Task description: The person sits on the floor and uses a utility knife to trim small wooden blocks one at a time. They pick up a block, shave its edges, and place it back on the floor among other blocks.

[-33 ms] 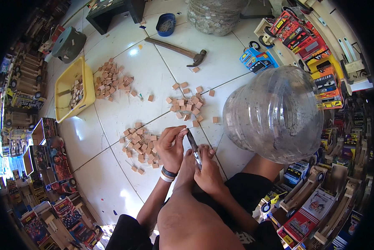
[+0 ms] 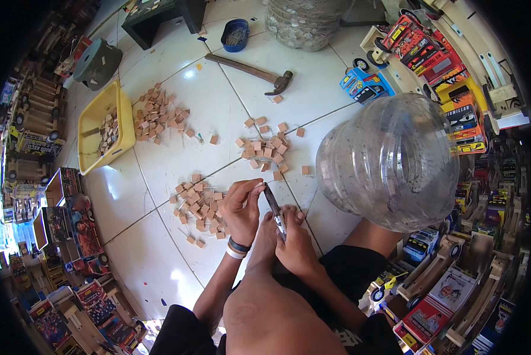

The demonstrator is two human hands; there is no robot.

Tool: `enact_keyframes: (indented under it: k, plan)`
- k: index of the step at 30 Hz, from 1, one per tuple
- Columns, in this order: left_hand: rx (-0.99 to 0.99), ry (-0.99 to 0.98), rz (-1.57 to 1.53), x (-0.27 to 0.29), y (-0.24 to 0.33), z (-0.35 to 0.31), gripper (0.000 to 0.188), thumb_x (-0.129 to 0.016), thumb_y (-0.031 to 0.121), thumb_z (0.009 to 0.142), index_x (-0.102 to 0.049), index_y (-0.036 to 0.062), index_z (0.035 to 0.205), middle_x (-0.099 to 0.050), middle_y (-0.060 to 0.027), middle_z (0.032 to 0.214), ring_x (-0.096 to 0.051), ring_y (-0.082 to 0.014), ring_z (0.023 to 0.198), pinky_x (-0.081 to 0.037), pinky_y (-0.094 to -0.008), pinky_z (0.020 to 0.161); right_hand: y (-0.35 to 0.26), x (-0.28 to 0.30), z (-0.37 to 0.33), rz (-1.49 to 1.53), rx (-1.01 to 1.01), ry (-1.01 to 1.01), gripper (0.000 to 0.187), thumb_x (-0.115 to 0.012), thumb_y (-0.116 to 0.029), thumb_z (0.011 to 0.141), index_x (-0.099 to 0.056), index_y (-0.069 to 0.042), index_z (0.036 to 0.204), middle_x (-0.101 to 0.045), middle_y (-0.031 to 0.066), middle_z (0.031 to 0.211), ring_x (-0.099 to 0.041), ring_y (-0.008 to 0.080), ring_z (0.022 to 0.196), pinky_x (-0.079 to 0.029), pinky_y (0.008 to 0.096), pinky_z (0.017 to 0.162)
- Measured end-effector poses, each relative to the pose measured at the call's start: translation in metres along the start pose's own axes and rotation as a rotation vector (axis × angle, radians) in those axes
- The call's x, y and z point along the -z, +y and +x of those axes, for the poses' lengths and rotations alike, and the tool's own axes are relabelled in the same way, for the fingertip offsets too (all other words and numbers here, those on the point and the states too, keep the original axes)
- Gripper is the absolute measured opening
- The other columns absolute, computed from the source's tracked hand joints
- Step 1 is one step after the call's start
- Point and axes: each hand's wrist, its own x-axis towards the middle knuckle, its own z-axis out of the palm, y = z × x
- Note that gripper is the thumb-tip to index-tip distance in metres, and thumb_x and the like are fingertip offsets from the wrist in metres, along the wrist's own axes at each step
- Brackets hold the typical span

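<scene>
My right hand (image 2: 296,248) is closed around a slim dark tool (image 2: 272,202) with a silvery, patterned part near my fingers. Its exact kind is unclear. My left hand (image 2: 239,212), with bands at the wrist, pinches at the tool's upper end; whatever small thing lies between thumb and finger is too small to name. Both hands are above my bare foot. Beside my left hand lies a pile of small wooden blocks (image 2: 201,208) with thin nails sticking out of some. A second block pile (image 2: 266,149) sits just beyond my hands, and a third (image 2: 158,112) farther left.
A large clear plastic bottle (image 2: 390,163) lies at right. Farther off are a claw hammer (image 2: 250,72), a blue tub of nails (image 2: 236,35), a yellow basin (image 2: 127,127) with wooden pieces and a dark stool (image 2: 153,23). Toy trucks (image 2: 366,84) crowd both sides.
</scene>
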Motion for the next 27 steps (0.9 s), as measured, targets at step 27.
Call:
enact_keyframes:
  k: [27]
  plan:
    - [0.495, -0.252, -0.339, 0.042, 0.023, 0.027, 0.022, -0.076, 0.014, 0.1, -0.077, -0.0067, 0.107, -0.077, -0.0075, 0.089, -0.072, -0.0119, 0.077, -0.059, -0.0266, 0.07, 0.016, 0.038, 0.001, 0.261, 0.371, -0.058, 0.047, -0.06, -0.008, 0.103, -0.047, -0.002, 0.147, -0.059, 0.028, 0.13, -0.057, 0.0495, 0.123, -0.045, 0.0512, 0.107]
